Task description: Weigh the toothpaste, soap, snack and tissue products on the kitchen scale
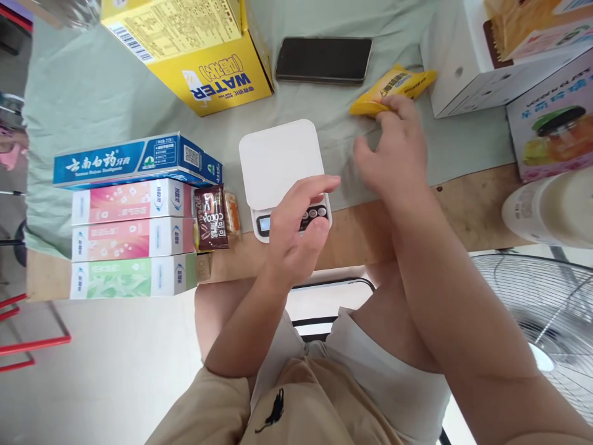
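A white digital kitchen scale (280, 162) lies on the table before me, its platform bare. My left hand (299, 232) hovers over its front edge, fingers stretched and thumb apart, partly covering the buttons and display. Farther right, my right hand (398, 151) reaches a yellow snack packet (386, 89). Its fingertips touch the near side of the packet, while the thumb stands off to the left, away from the wrapper. A dark phone (323, 60) lies face up behind the scale.
Left stand stacked toothpaste boxes (120, 238), a blue one (115, 162) on top, beside a brown cocoa packet (212, 217). A yellow carton (217, 77) is at the back. On the right are a white box (467, 74), a pink box (553, 123), a pale container (546, 210) and a fan (532, 309).
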{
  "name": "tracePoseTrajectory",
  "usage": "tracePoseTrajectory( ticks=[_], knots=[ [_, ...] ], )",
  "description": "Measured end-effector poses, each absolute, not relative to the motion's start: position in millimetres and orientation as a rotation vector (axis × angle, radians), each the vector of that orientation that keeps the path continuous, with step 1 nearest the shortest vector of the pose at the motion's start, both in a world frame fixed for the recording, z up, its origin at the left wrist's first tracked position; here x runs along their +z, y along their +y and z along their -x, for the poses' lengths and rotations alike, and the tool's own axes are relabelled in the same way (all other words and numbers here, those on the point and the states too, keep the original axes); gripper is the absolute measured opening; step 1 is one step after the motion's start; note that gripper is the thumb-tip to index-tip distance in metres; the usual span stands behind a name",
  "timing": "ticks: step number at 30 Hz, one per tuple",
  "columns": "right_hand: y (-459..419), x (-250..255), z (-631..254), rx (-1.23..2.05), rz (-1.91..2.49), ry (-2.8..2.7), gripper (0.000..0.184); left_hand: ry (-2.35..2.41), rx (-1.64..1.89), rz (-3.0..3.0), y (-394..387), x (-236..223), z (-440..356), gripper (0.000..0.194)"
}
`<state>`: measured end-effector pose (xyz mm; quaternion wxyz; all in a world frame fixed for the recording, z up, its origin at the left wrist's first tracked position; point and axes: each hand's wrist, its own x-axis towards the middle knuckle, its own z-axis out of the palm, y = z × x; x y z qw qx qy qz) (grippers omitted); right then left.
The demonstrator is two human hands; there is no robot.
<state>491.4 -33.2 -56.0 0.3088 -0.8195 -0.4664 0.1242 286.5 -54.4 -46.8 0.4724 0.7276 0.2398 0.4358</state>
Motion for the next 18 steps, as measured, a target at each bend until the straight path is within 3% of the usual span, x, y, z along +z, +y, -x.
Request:
tracePoseTrajectory(
  ticks=[4,13,18],
  knots=[
    [-40.1,-64.0,-497.6,0.193,2.0,-1.188,0.011,0.579,1.106,-1.721,-53.0,-51.4,-285.7,0.044],
    [-73.7,-35.1,-452.6,-0.098,1.338,-1.399,0.016,0.722,1.326,-1.452,-37.8,-53.1,-267.2,0.037],
    [-71.0,-41.0,-415.4,0.028,1.337,-1.602,0.018,0.762,1.365,-1.475,-21.7,-55.8,-240.5,0.048]
  ],
)
